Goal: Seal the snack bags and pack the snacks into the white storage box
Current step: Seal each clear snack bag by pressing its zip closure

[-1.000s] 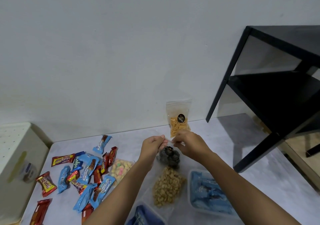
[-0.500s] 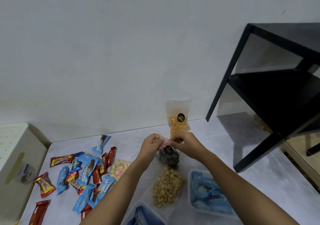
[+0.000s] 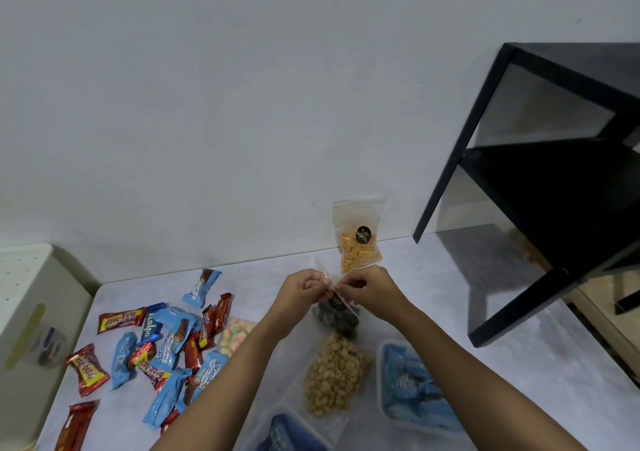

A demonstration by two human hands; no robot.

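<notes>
Over the middle of the bench (image 3: 450, 294), left hand (image 3: 304, 289) and right hand (image 3: 367, 287) are both pinching the top strip of the dark snack bag (image 3: 337, 317), so sealing looks mid-way. Packing hasn't started as far as I can tell: the wrapped bars (image 3: 166, 343) and peanut bag (image 3: 334, 376) sit loose, well apart from the white storage box (image 3: 24, 298) at far left.

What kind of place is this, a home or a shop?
Probably a home room, not a shop: a plain painted wall, a black shelf unit on the floor, and loose snack packets spread on a low grey surface.
</notes>
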